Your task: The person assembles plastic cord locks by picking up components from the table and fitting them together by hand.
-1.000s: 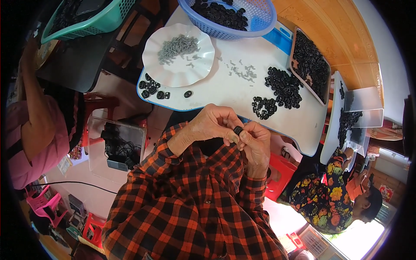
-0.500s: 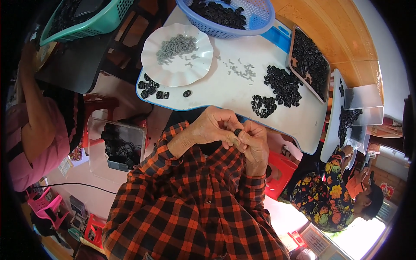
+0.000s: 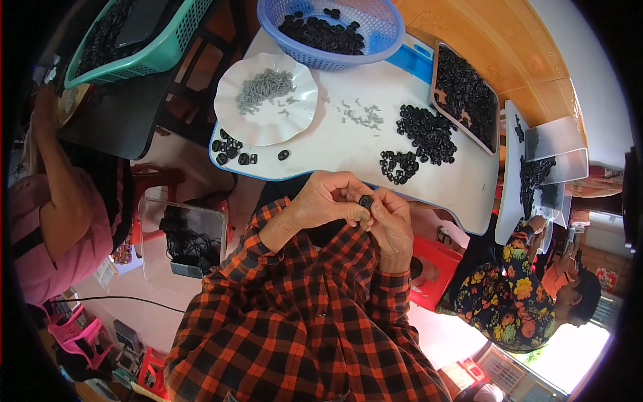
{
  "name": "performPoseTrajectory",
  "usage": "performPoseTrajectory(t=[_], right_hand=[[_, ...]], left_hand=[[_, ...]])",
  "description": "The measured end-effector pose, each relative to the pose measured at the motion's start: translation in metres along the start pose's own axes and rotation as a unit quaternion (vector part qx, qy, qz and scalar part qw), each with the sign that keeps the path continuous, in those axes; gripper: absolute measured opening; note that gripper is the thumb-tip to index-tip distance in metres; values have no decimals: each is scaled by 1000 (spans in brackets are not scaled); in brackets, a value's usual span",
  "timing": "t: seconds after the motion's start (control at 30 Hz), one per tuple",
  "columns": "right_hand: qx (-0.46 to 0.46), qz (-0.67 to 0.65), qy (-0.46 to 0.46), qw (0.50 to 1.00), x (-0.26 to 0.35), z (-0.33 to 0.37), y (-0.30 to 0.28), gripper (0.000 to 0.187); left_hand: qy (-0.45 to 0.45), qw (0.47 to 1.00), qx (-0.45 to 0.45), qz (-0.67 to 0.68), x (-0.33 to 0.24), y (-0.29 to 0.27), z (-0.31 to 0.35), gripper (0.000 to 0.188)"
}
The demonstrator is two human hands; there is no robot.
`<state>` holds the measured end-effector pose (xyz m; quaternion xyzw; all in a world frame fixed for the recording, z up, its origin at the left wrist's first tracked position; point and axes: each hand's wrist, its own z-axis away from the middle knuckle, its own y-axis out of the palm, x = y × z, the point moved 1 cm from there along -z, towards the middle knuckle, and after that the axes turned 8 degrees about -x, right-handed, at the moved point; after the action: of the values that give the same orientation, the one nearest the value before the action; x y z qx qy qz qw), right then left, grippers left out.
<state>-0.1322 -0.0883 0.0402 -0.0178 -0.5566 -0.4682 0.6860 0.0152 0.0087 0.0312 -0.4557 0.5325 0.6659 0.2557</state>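
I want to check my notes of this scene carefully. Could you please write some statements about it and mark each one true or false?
1. The white plate holds small grey pieces. True.
2. The tray is left of the white plate. False: it is right of it.
3. The left hand and right hand both hold one black piece. True.
4. The blue basket holds only grey pieces. False: it holds black pieces.

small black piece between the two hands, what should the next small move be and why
Perhaps turn the small black piece slightly between the left hand and right hand: both pinch it at once, so it looks steady, and they cover part of it, so turning might show the rest.
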Motion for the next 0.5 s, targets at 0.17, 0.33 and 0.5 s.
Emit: performPoseTrajectory(t=[0.17, 0.33, 0.5], right_hand=[[-18, 57, -44, 997, 2, 3, 2, 15], [-67, 70, -59, 994, 3, 5, 10, 11], [-83, 72, -57, 992, -2, 6, 7, 10]], left_hand=[[21, 999, 8, 24, 9, 0, 2, 28], [-8, 999, -17, 28, 9, 2, 5, 30], [-22, 999, -20, 11, 6, 2, 3, 28]])
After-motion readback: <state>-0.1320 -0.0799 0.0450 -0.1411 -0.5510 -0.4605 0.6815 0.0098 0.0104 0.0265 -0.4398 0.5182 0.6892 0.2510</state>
